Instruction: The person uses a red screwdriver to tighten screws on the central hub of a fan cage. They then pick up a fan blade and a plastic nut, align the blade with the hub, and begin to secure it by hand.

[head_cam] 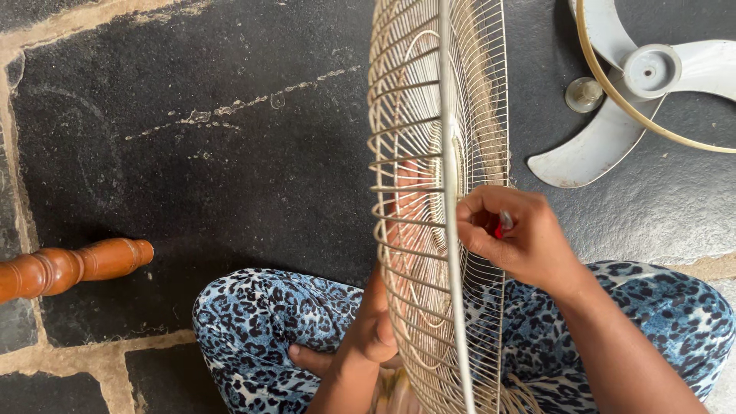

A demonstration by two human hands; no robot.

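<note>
Wooden leg is lying far left on the stone floor, well apart from the work. Left hand is gripping the lower left side of the fan guard, fingers partly hidden behind the wires. Guard is standing on edge between the knees, long axis running away from the person, seen edge-on. Right hand is closed on a small red-tipped tool, pressing just beside the guard's rim at mid-height; nearer hand to the hub. Hands apart, one either side of the guard. Fan blade and small cap are lying upper right on the floor, nothing obstructing.
</note>
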